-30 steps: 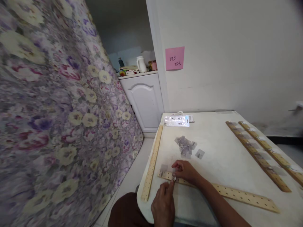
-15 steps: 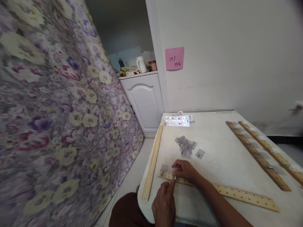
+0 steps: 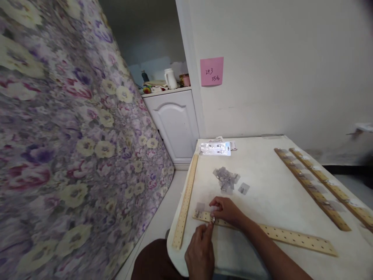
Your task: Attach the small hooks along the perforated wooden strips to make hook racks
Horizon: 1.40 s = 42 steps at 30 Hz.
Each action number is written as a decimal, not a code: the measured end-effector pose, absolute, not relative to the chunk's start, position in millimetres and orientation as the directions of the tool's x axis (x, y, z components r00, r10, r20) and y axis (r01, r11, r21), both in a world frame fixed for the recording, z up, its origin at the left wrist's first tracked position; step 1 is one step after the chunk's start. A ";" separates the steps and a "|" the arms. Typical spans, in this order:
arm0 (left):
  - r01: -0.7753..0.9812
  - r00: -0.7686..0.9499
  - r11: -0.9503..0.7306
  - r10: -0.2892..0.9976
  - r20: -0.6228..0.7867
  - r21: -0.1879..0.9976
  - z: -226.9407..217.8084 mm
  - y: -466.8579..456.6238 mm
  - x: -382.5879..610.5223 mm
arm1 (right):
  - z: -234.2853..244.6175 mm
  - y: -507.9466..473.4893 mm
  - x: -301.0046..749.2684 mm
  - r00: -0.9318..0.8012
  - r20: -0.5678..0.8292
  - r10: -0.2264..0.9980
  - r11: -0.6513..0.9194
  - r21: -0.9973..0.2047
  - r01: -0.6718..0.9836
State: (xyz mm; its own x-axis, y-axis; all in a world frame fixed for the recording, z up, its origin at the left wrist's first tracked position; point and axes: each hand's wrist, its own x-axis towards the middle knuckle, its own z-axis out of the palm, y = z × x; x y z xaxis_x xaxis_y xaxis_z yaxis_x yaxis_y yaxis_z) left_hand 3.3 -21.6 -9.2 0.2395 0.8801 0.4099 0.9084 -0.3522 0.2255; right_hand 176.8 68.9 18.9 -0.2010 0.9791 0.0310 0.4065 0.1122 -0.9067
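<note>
A floral mattress (image 3: pixel 72 136) is stood on edge along the left side. Beyond it, a white cabinet (image 3: pixel 175 120) is seen, with a white jug (image 3: pixel 169 79) on top. A pink note (image 3: pixel 211 71) is stuck to the wall above the bench (image 3: pixel 262 167).

On the bench, one pegged wooden strip (image 3: pixel 185 202) is laid along the left edge. Near the front edge, the left hand (image 3: pixel 201 252) is raised from below. Its fingers (image 3: pixel 207 228) are pressed together, and a small metal hook (image 3: pixel 213 220) is pinched at their tips. The hook is held right at the near edge of a second pegged strip (image 3: pixel 291 236), which is laid slantwise across the front of the bench. A clear hook pad (image 3: pixel 199 210) is seated on the left end of that strip.

The right hand (image 3: pixel 227 212) is laid on the same strip, just beyond the metal hook. Its fingers are curled downward against the wood; whether anything is pinched under them cannot be told.

Farther back, a sealed packet (image 3: pixel 215 149) is placed near the far edge. A heap of clear hooks (image 3: pixel 225 179) is gathered in the middle, with a single clear hook (image 3: pixel 244 189) just beside it. On the right, two more strips (image 3: pixel 311 190) fitted with hooks are laid side by side, well apart from the hands.
</note>
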 end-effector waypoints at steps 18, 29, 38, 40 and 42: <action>0.918 0.252 -0.316 0.931 0.264 0.238 11.5 -23.9 6.0 | 7.8 73.8 177.2 -0.206 -0.031 0.978 0.034 -0.951 0.308; 0.911 0.230 -0.329 0.906 0.355 0.250 -6.0 -20.0 2.1 | 23.2 63.7 190.9 -0.045 0.136 0.990 0.143 -0.932 0.333; 0.877 0.188 -0.365 0.859 0.477 0.312 -14.4 -17.8 1.7 | 16.6 76.1 303.3 0.426 0.082 0.901 -0.236 -0.730 0.641; 0.878 0.190 -0.372 0.848 0.494 0.301 -13.8 -18.3 2.3 | 15.4 81.6 306.8 0.411 0.041 0.911 -0.286 -0.656 0.699; 0.878 0.199 -0.381 0.840 0.504 0.289 -13.2 -19.2 2.4 | 14.6 85.3 302.5 0.408 0.008 0.913 -0.315 -0.622 0.717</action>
